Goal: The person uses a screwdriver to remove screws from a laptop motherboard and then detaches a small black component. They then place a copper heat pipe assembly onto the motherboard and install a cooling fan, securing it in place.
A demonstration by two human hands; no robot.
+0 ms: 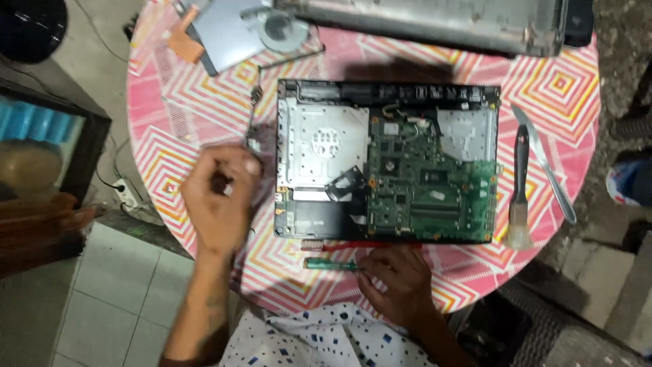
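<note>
An opened laptop base (319, 136) lies in the middle of a round table (564, 81) covered with a pink, diamond-patterned cloth; its green motherboard (435, 190) is exposed. My left hand (219, 200) is closed in a fist just left of the laptop, around the lower end of a thin metal hinge bracket (254, 102); the hand is blurred. My right hand (402, 280) rests at the table's near edge, its fingertips pinching the right end of a small green circuit board (329, 264). A red-handled tool (353, 244) lies along the laptop's front edge.
A black-handled brush (520, 183) and a metal blade (547, 170) lie right of the laptop. At the far edge are a grey laptop shell (435, 24), a cooling fan (282, 28) and a grey panel (227, 37). A power strip (126, 194) sits on the floor at left.
</note>
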